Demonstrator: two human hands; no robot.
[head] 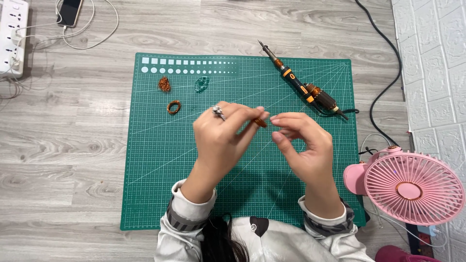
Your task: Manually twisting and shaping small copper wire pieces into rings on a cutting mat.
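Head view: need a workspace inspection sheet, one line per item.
Surface: green cutting mat on grey wood-look floor.
Job's things: small copper wire coil pinched in left hand's fingertips.
Clutter: copper ring, copper tangle, green tangle and soldering iron on mat.
Grippers: left hand holds coil; right hand close beside it, contact unclear.
Cables: black cable at right; white cable to phone.
Surroundings: pink fan, power strip, white brick-pattern wall.
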